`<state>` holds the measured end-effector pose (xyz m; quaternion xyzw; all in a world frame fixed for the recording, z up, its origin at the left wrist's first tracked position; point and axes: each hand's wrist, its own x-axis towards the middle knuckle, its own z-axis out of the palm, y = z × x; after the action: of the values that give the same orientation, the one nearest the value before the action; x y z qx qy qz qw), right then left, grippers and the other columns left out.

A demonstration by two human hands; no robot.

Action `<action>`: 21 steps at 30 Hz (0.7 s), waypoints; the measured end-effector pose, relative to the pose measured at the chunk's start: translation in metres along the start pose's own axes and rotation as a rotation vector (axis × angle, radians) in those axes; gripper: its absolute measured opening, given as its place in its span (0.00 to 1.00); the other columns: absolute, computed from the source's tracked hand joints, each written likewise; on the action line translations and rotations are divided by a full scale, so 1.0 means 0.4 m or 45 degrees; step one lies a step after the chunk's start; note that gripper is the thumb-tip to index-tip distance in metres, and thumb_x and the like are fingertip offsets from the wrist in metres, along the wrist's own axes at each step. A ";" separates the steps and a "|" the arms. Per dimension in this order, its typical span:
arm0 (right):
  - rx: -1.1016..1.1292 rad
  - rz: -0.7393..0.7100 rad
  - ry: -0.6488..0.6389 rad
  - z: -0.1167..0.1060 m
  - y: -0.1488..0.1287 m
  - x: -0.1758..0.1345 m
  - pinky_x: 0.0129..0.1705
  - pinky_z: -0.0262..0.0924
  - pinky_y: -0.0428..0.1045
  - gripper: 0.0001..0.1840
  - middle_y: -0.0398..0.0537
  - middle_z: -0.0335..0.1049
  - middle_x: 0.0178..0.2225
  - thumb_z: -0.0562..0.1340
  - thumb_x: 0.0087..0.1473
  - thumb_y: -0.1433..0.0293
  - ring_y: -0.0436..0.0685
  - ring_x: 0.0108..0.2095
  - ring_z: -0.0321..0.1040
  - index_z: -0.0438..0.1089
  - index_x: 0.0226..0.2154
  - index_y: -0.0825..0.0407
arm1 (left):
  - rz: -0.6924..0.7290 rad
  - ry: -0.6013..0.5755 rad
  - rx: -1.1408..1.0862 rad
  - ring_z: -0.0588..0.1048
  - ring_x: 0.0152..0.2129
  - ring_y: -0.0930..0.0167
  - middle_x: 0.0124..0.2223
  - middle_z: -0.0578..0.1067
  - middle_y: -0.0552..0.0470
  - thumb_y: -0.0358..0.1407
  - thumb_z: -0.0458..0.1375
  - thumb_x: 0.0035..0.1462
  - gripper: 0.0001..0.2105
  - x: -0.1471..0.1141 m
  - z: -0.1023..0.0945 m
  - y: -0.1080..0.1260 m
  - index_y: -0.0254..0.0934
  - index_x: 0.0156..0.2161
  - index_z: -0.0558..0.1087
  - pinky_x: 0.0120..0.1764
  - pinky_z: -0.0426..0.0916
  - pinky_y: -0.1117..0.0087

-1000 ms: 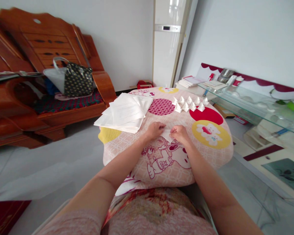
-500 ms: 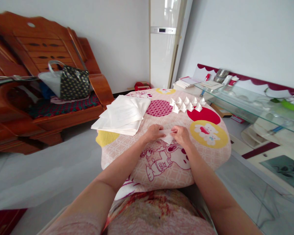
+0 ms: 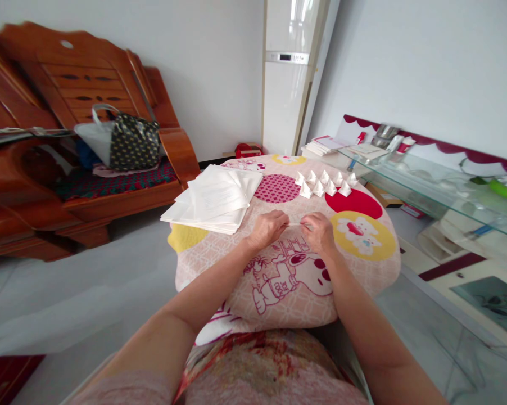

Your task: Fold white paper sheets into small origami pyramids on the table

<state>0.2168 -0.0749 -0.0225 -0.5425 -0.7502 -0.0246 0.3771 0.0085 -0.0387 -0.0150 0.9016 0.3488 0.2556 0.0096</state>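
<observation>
Between my two hands a piece of white paper (image 3: 294, 224) shows only as a thin edge, seen almost edge-on; most of it is hidden by the fingers. My left hand (image 3: 272, 226) is closed on its left end, and my right hand (image 3: 317, 229) pinches the right end. Both hands are just above the patterned cloth of the round table (image 3: 220, 264). Beyond them stand several small folded white paper pieces (image 3: 318, 188) in two rows, with pointed tips. To the left lies a fanned stack of white paper sheets (image 3: 213, 199), some with faint print.
A wooden sofa (image 3: 85, 194) with a dark patterned bag (image 3: 134, 142) is at the left. On the right is a glass-topped cabinet (image 3: 439, 180) holding metal bowls (image 3: 384, 134) and a pile of papers (image 3: 321, 145). A tall white air conditioner (image 3: 285, 95) stands behind.
The paper's pointed lower flap, visible before below the fingers, no longer shows; the paper is now tilted to a thin edge. My hands have turned slightly. The view has shifted a little.
</observation>
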 end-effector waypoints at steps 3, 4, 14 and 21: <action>-0.170 -0.133 -0.137 0.006 -0.020 -0.005 0.46 0.60 0.53 0.11 0.53 0.75 0.32 0.60 0.55 0.79 0.62 0.40 0.68 0.75 0.28 0.52 | 0.081 -0.088 0.088 0.73 0.36 0.68 0.36 0.75 0.47 0.29 0.51 0.67 0.10 -0.004 -0.012 0.007 0.35 0.37 0.74 0.40 0.67 0.70; -0.206 -0.174 -0.188 0.008 -0.026 -0.008 0.46 0.59 0.53 0.11 0.54 0.75 0.32 0.59 0.55 0.80 0.62 0.40 0.68 0.75 0.28 0.52 | 0.107 -0.126 0.107 0.73 0.36 0.68 0.36 0.75 0.47 0.28 0.50 0.67 0.11 -0.005 -0.015 0.010 0.35 0.36 0.74 0.40 0.67 0.69; -0.165 -0.172 -0.582 0.019 -0.038 -0.031 0.37 0.57 0.49 0.12 0.52 0.74 0.32 0.60 0.56 0.80 0.57 0.35 0.69 0.78 0.29 0.54 | 0.039 -0.438 0.155 0.77 0.37 0.66 0.38 0.77 0.45 0.28 0.53 0.66 0.10 -0.032 -0.001 0.035 0.33 0.39 0.77 0.39 0.69 0.69; 0.060 -0.139 -0.514 0.017 -0.004 -0.026 0.37 0.59 0.49 0.13 0.51 0.75 0.31 0.61 0.51 0.82 0.57 0.34 0.70 0.80 0.27 0.53 | -0.097 -0.463 0.097 0.78 0.35 0.66 0.37 0.80 0.46 0.31 0.57 0.63 0.09 -0.039 -0.029 0.027 0.36 0.38 0.81 0.36 0.67 0.70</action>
<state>0.2132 -0.0805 -0.0330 -0.4860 -0.8392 0.0817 0.2298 0.0000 -0.0589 -0.0098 0.9188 0.3847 0.0745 0.0478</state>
